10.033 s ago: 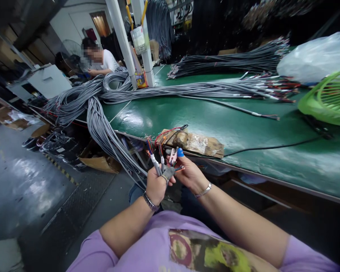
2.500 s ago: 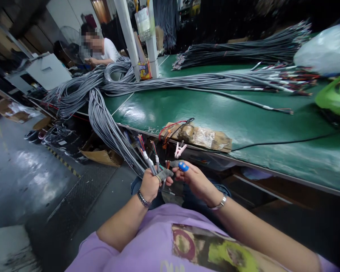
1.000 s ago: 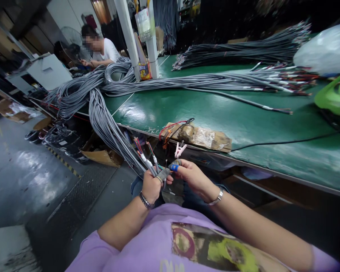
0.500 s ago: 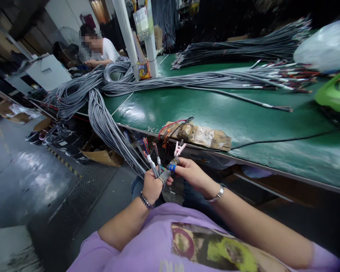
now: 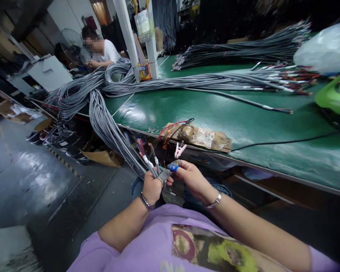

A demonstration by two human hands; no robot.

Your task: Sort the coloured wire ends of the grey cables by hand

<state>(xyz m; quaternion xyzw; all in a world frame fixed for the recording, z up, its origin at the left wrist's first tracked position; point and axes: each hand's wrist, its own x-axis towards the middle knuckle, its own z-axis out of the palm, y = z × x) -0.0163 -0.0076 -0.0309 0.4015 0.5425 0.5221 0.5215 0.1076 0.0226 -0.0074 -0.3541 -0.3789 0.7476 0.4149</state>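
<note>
This looks like a cable workshop in a factory: grey cables point(image 5: 103, 113) with bared, coloured wire ends point(image 5: 300, 77) spill across a long green worktop point(image 5: 155, 111), black cables point(image 5: 229, 53) lie beyond, and hanging cables point(image 5: 166, 26) show behind white posts point(image 5: 127, 37). A co-worker point(image 5: 110, 51) is at the far end, and cardboard boxes point(image 5: 102, 159) sit below, near a grey floor point(image 5: 31, 177) marked with a yellow-and-black stripe point(image 5: 64, 162).

Just below centre, the right hand point(image 5: 194, 180) hides what lies between its fingertips point(image 5: 173, 167); the right edge crops 2 things: the green fan point(image 5: 334, 95) and the plastic bag point(image 5: 325, 47).
</note>
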